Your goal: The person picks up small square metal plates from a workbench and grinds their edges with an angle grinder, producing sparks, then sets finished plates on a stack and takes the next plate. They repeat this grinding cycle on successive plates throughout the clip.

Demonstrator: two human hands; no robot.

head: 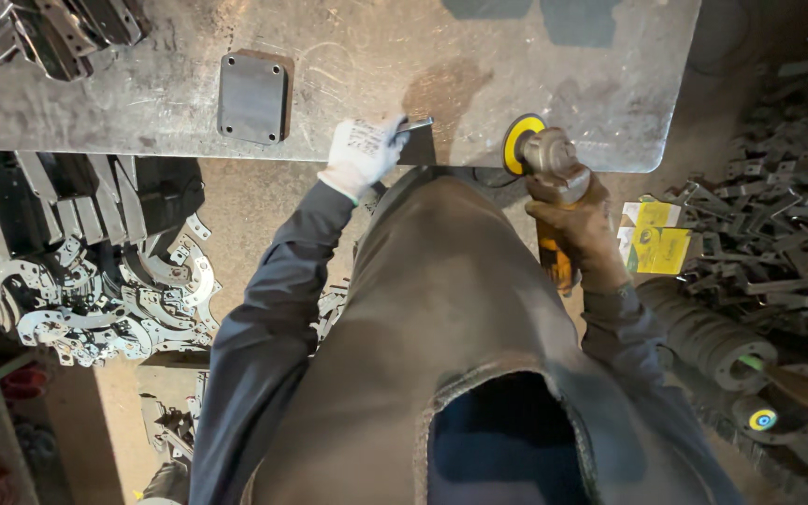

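I have only the one view, from the camera on the person's head, and it looks almost straight down over the chest and apron. The steel worktop (348,56) runs across the top of the frame, its near edge about a third of the way down; the floor fills both sides below it. Both arms stretch up from the bottom into frame, so the camera sits close, roughly at arm's reach from the worktop edge.

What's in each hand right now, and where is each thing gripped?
Left hand: small metal piece, pinched at its near end. Right hand: angle grinder, gripped around its body behind the head.
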